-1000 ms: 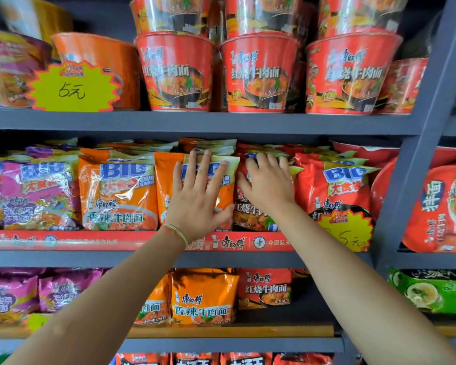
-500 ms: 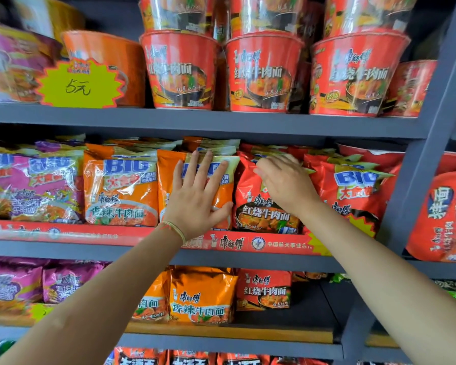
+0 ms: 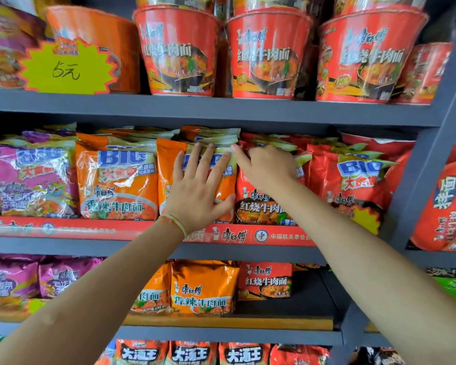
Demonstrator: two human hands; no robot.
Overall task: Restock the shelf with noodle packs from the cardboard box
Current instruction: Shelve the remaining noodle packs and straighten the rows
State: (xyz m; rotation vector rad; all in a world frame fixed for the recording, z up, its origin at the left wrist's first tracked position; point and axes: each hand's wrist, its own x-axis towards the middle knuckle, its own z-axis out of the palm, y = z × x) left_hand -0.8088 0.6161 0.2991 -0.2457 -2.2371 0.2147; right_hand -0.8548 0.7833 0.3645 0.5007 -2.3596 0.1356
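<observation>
On the middle shelf [image 3: 169, 245] stand rows of noodle packs. My left hand [image 3: 198, 191] lies flat with spread fingers against an orange noodle pack [image 3: 169, 169]. My right hand [image 3: 267, 169] is at the top of the red noodle pack [image 3: 263, 206] beside it, fingers curled over the pack's upper edge, forefinger pointing left towards the orange pack. Whether it grips the pack is hidden by the hand's back. The cardboard box is out of view.
Another orange pack [image 3: 116, 180] and purple packs [image 3: 27, 177] stand to the left, a red pack [image 3: 353, 177] to the right. Red noodle bowls [image 3: 179, 51] fill the shelf above. A grey upright post [image 3: 427, 164] bounds the bay. Lower shelves hold more packs [image 3: 203, 288].
My right hand has shifted left and up along the red pack's top, towards the orange pack. My left hand stays flat on the orange pack. The camera has moved closer.
</observation>
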